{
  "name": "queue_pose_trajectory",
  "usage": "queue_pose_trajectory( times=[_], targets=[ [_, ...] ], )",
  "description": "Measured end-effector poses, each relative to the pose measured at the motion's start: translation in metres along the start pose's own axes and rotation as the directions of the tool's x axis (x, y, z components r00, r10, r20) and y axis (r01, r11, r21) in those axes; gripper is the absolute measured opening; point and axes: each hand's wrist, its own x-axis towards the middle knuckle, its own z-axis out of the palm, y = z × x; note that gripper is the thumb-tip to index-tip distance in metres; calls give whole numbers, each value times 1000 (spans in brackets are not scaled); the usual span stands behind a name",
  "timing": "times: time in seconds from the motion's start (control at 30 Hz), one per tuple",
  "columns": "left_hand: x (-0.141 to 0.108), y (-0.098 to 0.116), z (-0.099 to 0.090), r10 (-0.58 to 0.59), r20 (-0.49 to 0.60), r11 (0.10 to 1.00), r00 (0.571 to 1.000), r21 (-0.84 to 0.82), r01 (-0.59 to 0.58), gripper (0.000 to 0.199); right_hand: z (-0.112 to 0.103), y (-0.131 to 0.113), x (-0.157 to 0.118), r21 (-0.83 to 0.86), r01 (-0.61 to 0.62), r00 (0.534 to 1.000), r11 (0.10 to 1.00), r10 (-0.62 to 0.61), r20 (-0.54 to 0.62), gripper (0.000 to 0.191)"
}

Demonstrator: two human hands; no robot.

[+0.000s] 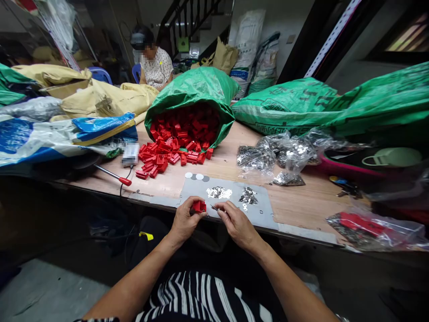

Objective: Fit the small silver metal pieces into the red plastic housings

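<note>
Between the thumb and fingers of my left hand [186,218] is a small red plastic housing [200,206], held over the front edge of a grey mat [264,214]. Just to its right, my right hand [237,223] pinches a small, thin, pointed metal piece [213,207]; its kind is too small to make out. The metal tip points toward the housing, with a gap between them. Beyond my hands, a pile of shiny metal parts [219,192] and a pile of darker metal parts [248,196] lie on the mat.
Red housings [161,154] spill from a green sack [201,85]. Bagged metal parts [256,158] lie right of them. A red-tipped lever [124,180] juts out at left. Green sacks [284,105] line the back right. Another person [157,67] sits across the table.
</note>
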Motion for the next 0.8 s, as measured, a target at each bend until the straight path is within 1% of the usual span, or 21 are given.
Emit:
queue_pose_trajectory(
  times=[0.07,0.1,0.13,0.17,0.2,0.27,0.3,0.37,0.47,0.53,0.6,0.63,0.73,0.8],
  targets=[
    [-3,7,1,-48,-41,986,998,-163,41,30,-4,-1,-7,60,-26,1000,998,26,15,17],
    [-4,11,2,-94,-48,958,994,-276,77,31,-5,-3,-10,93,-48,998,995,45,35,18],
    [-6,15,4,-153,-36,907,988,-402,126,30,-6,-4,-12,127,-65,997,990,58,58,19],
    [-7,20,5,-218,-2,831,976,-525,184,26,-7,-6,-14,161,-74,995,984,62,80,22],
    [-8,24,6,-277,54,735,959,-631,248,21,-7,-8,-16,193,-75,993,978,57,99,26],
    [-11,30,7,-347,192,532,918,-765,362,19,-7,-12,-17,235,-70,991,969,40,131,36],
    [-13,31,8,-361,252,447,898,-798,404,21,-7,-14,-18,246,-68,989,967,33,146,41],
    [-17,33,10,-387,318,323,866,-833,450,21,-6,-15,-17,255,-63,986,965,20,168,43],
    [-21,34,12,-463,353,190,813,-856,480,12,-6,-15,-17,244,-44,985,969,0,175,41],
    [-22,36,13,-503,390,118,772,-853,508,13,-7,-15,-18,224,-31,983,974,-10,181,40],
    [-22,38,14,-509,428,61,746,-847,528,19,-9,-16,-18,193,-8,986,981,-25,168,39],
    [-22,38,14,-504,441,39,742,-847,530,21,-9,-17,-18,176,8,988,984,-35,149,37],
    [-24,39,16,-488,450,-4,748,-858,514,24,-9,-19,-19,155,46,995,987,-60,85,32],
    [-25,37,18,-483,446,2,754,-860,510,23,-7,-18,-19,192,38,997,981,-51,61,31]
  ],
)
